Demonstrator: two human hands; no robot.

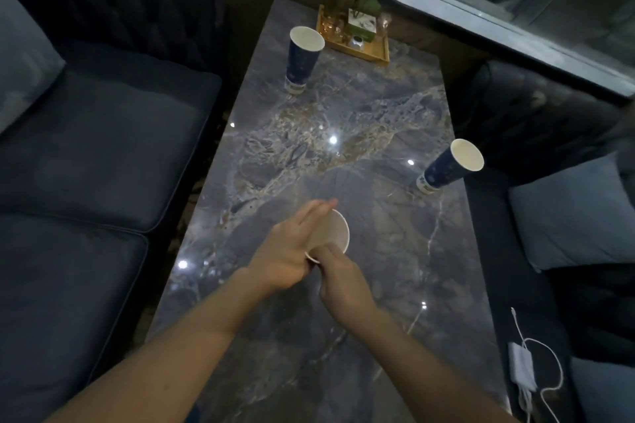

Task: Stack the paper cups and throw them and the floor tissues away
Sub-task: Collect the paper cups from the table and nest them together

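Note:
Over the middle of the marble table [343,336], both my hands hold one paper cup [335,233] with a white inside. My left hand [292,251] wraps its left side, fingers stretched along the wall. My right hand [340,282] grips its near rim from below. A second blue paper cup [302,60] stands upright at the far left of the table. A third blue cup [450,165] stands at the table's right edge. No tissues show in this view.
A wooden tray [372,51] with a plant, a small box and glassware sits at the table's far end. Dark sofas flank the table on the left [86,154] and right [549,209]. A white charger with cable [524,367] lies on the right seat.

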